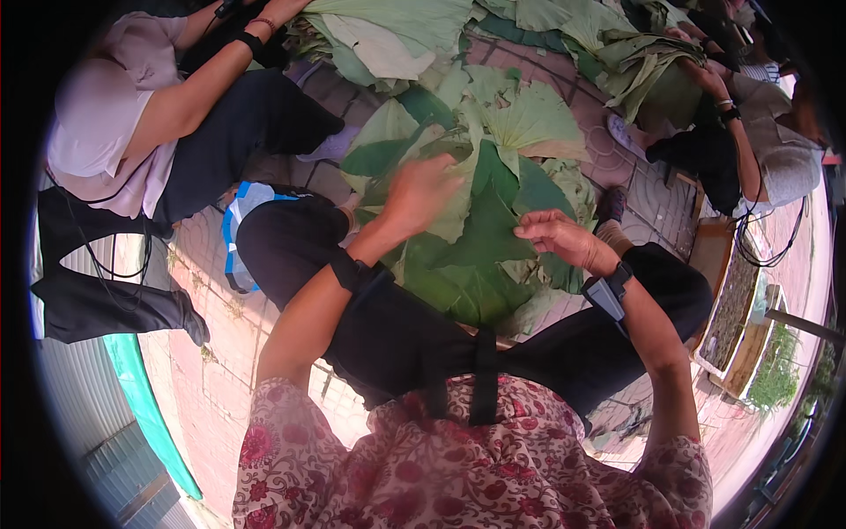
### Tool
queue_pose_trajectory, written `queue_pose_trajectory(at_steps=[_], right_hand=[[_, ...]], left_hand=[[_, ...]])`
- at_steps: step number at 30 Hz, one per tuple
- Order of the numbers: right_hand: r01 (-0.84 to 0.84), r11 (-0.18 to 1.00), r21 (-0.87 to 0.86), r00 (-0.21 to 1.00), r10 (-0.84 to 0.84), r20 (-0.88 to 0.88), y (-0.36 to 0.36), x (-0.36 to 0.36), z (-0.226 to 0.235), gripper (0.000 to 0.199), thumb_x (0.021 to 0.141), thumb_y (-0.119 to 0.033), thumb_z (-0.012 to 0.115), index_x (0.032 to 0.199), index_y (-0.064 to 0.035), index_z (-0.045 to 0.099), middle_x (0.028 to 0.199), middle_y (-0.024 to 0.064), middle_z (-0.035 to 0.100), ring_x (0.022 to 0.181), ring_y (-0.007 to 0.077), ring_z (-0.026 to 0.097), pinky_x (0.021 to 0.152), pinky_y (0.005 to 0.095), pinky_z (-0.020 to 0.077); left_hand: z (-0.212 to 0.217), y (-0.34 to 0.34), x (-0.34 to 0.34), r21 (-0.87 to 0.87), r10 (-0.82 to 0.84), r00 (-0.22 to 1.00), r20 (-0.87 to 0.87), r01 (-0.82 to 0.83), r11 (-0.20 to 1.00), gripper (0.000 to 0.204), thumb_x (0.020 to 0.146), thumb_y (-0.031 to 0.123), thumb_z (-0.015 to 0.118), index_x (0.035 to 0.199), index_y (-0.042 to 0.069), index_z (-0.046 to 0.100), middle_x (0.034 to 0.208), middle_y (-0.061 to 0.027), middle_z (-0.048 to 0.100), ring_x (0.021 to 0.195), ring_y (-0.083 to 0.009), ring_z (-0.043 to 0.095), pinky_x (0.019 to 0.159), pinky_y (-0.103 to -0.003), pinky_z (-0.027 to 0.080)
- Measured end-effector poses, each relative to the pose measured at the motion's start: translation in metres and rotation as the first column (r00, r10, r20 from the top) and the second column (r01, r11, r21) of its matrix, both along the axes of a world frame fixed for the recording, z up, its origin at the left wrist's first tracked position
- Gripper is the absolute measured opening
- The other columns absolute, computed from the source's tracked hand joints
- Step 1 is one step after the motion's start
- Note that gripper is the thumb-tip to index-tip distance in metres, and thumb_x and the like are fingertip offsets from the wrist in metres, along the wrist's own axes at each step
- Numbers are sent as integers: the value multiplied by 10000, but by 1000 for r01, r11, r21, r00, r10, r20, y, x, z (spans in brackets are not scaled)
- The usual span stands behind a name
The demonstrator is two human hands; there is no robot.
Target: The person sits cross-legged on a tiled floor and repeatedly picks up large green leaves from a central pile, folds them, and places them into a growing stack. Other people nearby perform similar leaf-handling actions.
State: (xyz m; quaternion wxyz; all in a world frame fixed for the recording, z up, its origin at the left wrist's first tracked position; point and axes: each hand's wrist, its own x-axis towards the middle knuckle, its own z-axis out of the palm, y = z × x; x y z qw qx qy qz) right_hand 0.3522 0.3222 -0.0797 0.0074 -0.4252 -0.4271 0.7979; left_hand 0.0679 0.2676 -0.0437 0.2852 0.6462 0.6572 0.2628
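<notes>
A large dark green leaf [480,251] lies across my lap, over other big leaves. My left hand [421,192] rests on the leaf's upper left part, fingers curled over its edge and gripping it. My right hand [553,234] pinches the right edge of the same leaf. Both wrists wear dark bands. A pale green round leaf [533,119] lies just beyond my hands on the pile.
A heap of green leaves [397,35] covers the brick paving ahead. One person sits at my left [132,115], with arms reaching to the leaves. Another person sits at the right [749,150] holding folded leaves. Wooden planter boxes [736,309] stand at the right.
</notes>
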Motion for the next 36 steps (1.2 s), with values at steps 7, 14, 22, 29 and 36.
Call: queue_pose_trajectory(at_steps=[7, 14, 22, 29, 36], right_hand=[[328, 934, -139, 884, -355, -303, 20, -86, 28, 249, 934, -259, 633, 1105, -81, 660, 1052, -1, 626, 950, 130, 583, 861, 305, 490], [169, 980, -106, 878, -198, -436, 32, -137, 38, 449, 1001, -367, 523, 1231, 13, 591, 1196, 108, 645, 1128, 196, 605, 959, 335, 479], [28, 947, 321, 991, 16, -133, 31, -160, -89, 326, 906, -310, 666, 1108, -54, 659, 1076, 74, 687, 1009, 202, 644, 885, 360, 494], [-371, 252, 894, 928, 69, 366, -40, -233, -167, 407, 768, -254, 767, 1069, -14, 634, 1068, 167, 629, 1063, 333, 592, 916, 470, 446], [-580, 271, 768, 813, 251, 525, -34, -244, -164, 521, 721, -159, 742, 1196, -33, 569, 1206, 164, 558, 1196, 365, 496, 979, 493, 393]], left_hand=[[6, 10, -2, -14, -63, 917, 394, 74, 997, 463, 918, 320, 669, 1218, -21, 584, 1000, -124, 683, 872, -171, 593, 779, -342, 478], [6, -3, -43, 95, 74, 936, 343, -113, 989, 294, 933, 181, 652, 1121, -44, 634, 1023, -134, 683, 979, -168, 597, 861, -319, 477], [24, -30, -119, 183, 506, 719, 477, -644, 743, 239, 913, 95, 638, 1073, -82, 628, 906, -110, 699, 814, -132, 614, 774, -289, 487], [50, -32, -133, 296, 589, 675, 444, -731, 615, 222, 941, 90, 645, 1086, -77, 629, 955, -78, 690, 859, -110, 576, 804, -272, 468], [67, -36, -137, 231, 678, 565, 470, -820, 523, 195, 931, 99, 671, 1021, -71, 643, 915, -34, 675, 815, -80, 548, 732, -249, 456]])
